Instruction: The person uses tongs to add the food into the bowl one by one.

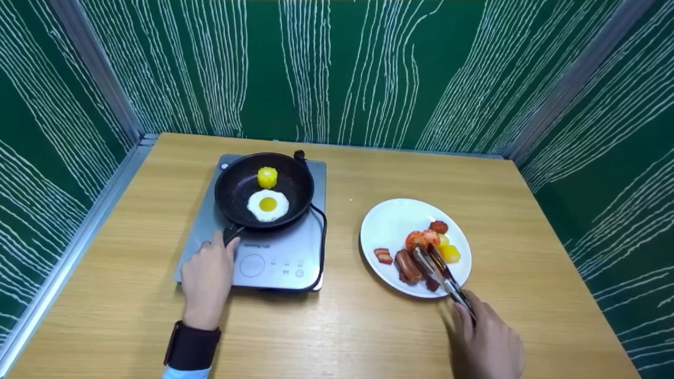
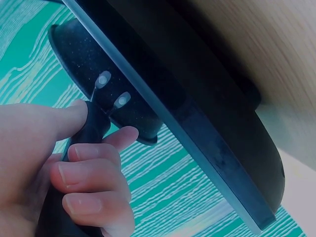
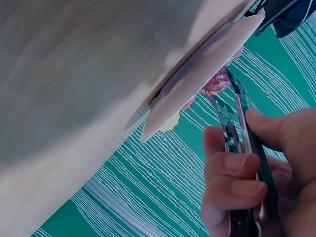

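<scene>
My left hand [image 1: 208, 273] grips the black handle [image 2: 96, 123] of a frying pan [image 1: 234, 187], its fingers curled round it in the left wrist view. In the pan lie a fried egg [image 1: 267, 206] and a piece of corn [image 1: 267, 178]. With my right hand [image 1: 489, 337] I hold metal tongs [image 1: 457, 290], their tips over the food on a white plate [image 1: 382, 223]. Tomato slices [image 1: 415, 240], browned meat [image 1: 407, 267], a bacon piece [image 1: 383, 256] and yellow chunks [image 1: 451, 254] lie there. Whether the tongs pinch any food, I cannot tell.
The pan is over a silver induction cooker [image 1: 202, 258] on the left of the wooden table [image 1: 347, 326]. A black cord [image 1: 324, 231] runs down the cooker's right side. Green walls [image 1: 358, 68] with white lines stand behind the table and at both sides.
</scene>
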### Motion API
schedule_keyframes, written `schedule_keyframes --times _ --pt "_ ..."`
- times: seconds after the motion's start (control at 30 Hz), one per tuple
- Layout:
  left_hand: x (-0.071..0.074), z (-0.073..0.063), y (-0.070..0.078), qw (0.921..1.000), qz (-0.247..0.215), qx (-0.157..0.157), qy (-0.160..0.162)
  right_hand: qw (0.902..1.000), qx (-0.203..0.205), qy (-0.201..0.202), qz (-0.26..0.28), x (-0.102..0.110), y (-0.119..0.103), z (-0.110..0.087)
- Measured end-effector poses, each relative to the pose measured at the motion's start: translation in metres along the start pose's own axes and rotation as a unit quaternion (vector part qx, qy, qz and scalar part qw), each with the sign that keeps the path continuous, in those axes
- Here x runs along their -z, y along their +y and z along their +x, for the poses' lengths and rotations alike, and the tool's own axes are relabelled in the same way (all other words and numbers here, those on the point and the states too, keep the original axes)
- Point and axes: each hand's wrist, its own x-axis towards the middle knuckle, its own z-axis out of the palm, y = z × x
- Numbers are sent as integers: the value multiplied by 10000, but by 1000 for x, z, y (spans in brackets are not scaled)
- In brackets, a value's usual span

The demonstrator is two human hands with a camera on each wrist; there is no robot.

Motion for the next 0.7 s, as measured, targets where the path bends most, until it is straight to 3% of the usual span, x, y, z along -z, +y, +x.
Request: schedule_keyframes --times 0.43,0.7 --pt "0 0 -1 10000 20 3 -59 9998 65 210 32 1 -5 -1" --pt "1 1 0 10000 11 -21 -7 9928 671 973 180 4 -5 -4"
